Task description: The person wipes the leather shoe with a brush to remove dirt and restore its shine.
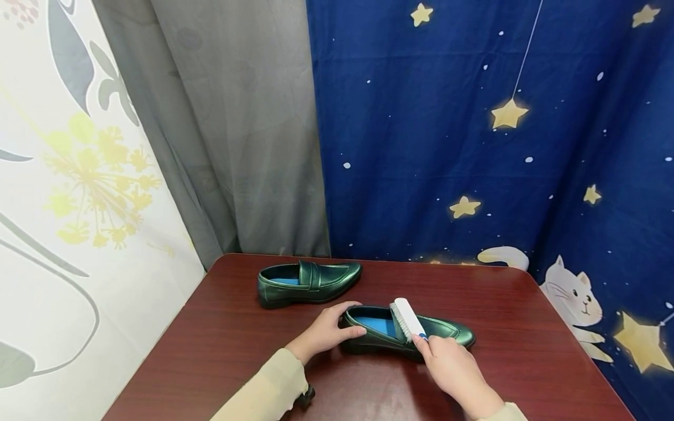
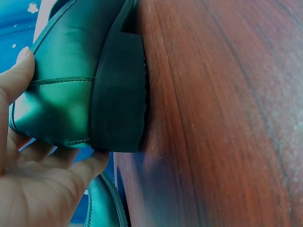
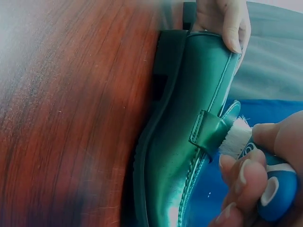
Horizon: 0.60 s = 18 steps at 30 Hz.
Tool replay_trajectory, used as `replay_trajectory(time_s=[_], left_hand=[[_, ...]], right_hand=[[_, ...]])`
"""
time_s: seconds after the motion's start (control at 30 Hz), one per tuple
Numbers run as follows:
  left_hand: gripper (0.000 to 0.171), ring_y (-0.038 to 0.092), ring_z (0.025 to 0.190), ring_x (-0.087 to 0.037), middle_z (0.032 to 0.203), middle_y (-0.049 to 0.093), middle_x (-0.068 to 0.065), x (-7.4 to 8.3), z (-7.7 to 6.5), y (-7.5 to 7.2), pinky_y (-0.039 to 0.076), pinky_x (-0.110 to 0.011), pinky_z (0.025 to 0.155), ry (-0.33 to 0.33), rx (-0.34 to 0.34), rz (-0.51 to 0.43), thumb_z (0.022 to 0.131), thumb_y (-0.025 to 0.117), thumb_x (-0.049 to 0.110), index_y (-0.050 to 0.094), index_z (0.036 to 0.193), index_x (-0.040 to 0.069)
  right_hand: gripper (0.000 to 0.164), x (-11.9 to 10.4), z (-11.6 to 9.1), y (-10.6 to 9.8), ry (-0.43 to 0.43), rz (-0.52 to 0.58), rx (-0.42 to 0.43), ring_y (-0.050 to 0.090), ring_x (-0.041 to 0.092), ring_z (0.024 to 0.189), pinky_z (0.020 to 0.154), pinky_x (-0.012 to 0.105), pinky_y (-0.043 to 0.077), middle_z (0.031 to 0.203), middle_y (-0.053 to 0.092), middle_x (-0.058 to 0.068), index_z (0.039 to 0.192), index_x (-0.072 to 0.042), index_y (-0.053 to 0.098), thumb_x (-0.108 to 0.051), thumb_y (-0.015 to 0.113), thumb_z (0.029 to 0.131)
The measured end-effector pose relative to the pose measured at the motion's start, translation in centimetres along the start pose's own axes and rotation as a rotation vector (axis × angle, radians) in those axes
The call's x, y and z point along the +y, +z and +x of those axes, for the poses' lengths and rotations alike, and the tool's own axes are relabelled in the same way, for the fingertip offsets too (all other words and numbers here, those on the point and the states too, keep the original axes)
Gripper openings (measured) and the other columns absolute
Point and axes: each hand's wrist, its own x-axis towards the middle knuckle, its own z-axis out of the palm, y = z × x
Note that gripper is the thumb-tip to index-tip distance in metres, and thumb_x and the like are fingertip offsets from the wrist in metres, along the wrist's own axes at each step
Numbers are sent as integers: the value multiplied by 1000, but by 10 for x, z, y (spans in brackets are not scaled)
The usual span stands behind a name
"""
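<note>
A dark green loafer [image 1: 442, 328] with a blue insole stands on the table, its toe to the right. Around its heel, my left hand [image 1: 327, 331] grips the shoe, thumb on the near side; the left wrist view shows the fingers wrapped behind the heel [image 2: 118, 94]. My right hand [image 1: 454, 367] holds a white brush [image 1: 408, 316] by its blue and white handle [image 3: 279, 194]. The white bristles [image 3: 235, 138] touch the loafer near its strap [image 3: 210, 130]. Bristle tips are partly hidden.
A matching green loafer [image 1: 310, 283] stands farther back on the left of the reddish-brown table [image 1: 221, 351]. Behind the table hang a grey curtain [image 1: 263, 117] and a blue star-patterned curtain [image 1: 411, 146]. A small dark object [image 1: 306, 396] shows beneath the left sleeve.
</note>
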Motion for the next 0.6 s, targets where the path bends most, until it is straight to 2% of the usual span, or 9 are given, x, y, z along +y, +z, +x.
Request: replay_trajectory(time_s=[0.07, 0.3, 0.6], left_hand=[[65, 52, 100, -8, 120, 56, 4, 0, 0, 0, 42, -32, 86, 0, -1, -1, 76, 64, 56, 48, 131, 23], [63, 52, 98, -6, 119, 56, 6, -2, 0, 1, 42, -32, 85, -4, -1, 0, 76, 64, 57, 48, 130, 29], [66, 52, 98, -6, 120, 55, 7, 0, 0, 0, 43, -33, 85, 5, -2, 5, 77, 63, 57, 48, 131, 23]], right_hand=[[52, -1, 0, 1, -1, -10, 1, 50, 17, 56, 49, 39, 38, 57, 47, 1, 68, -15, 56, -57, 37, 92], [48, 4, 1, 3, 8, -35, 5, 47, 17, 53, 48, 38, 36, 55, 43, 0, 66, -16, 51, -54, 38, 92], [52, 13, -1, 4, 26, -25, 1, 52, 19, 57, 49, 41, 38, 58, 46, 1, 66, -16, 50, -58, 35, 91]])
